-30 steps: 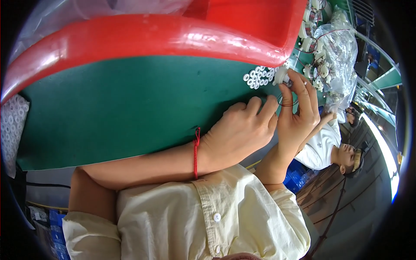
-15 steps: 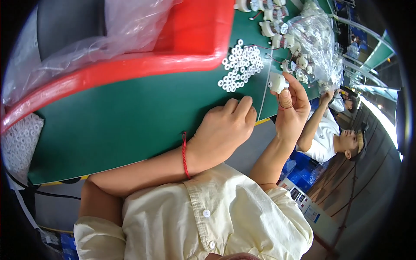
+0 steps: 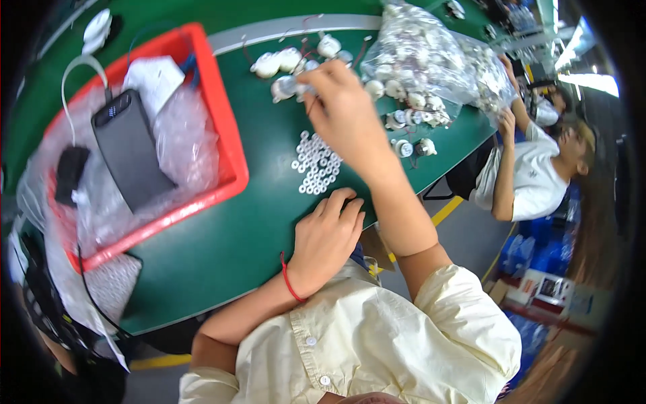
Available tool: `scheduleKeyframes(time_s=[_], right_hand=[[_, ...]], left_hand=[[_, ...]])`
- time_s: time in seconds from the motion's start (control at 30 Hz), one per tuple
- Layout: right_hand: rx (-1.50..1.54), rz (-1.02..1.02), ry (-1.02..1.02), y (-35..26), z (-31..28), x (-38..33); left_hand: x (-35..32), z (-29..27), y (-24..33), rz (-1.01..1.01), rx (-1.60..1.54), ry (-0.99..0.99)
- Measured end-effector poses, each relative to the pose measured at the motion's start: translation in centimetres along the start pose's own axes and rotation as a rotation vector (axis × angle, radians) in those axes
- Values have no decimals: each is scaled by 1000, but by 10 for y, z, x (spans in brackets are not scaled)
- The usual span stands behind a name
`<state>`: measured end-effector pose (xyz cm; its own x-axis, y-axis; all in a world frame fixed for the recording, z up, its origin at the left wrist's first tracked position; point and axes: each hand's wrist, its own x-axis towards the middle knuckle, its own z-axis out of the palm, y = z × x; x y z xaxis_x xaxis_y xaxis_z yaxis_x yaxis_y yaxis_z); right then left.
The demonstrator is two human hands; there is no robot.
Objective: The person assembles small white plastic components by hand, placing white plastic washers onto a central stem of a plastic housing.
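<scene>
Head view, looking down on the green table (image 3: pixel 222 249). I read the right hand (image 3: pixel 346 111) as stretched out toward the table's far edge, fingers closed in a pinch on a small white part (image 3: pixel 288 87) that juts out past the fingertips. The part's long axis seems to run roughly along the far edge, its free end pointing toward the red tray (image 3: pixel 222 135); its exact shape is too blurred for me to tell. It is held just above, or among, the loose white parts with thin wires (image 3: pixel 282 62) that lie near the far edge.

The left hand (image 3: pixel 330 236) lies palm down at the near edge of the table, fingers curled. I see nothing in it, but whether the fingers cover something I cannot tell. Just beyond its fingertips, toward the far edge, sits the cluster of small white rings (image 3: pixel 315 165), standing close together on the table.

The relation I judge decisive: the rings lie between the two hands, just beside the left hand and well short of the right, so the left hand is the nearer one to them, while the held part lies beyond them, toward the far edge.

To the right of the right hand rests a clear bag of white parts (image 3: pixel 431 57). At the table's right end another person in a white shirt (image 3: pixel 531 175) works apart from these hands.
</scene>
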<state>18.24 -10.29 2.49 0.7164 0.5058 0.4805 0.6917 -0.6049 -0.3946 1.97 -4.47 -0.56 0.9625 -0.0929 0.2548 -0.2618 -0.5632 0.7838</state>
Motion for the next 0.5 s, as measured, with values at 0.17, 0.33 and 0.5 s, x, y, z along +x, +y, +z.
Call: scheduleKeyframes(time_s=[0.17, 0.33, 0.5], right_hand=[[17, 6, -98, -8, -6, -14], [55, 46, 32, -5, -54, -49], [7, 560, 122, 12, -108, -102]], left_hand=[[0, 2, 1, 40, 64, 23], [3, -9, 4, 62, 58, 31], [-1, -24, -1, -38, 93, 68]])
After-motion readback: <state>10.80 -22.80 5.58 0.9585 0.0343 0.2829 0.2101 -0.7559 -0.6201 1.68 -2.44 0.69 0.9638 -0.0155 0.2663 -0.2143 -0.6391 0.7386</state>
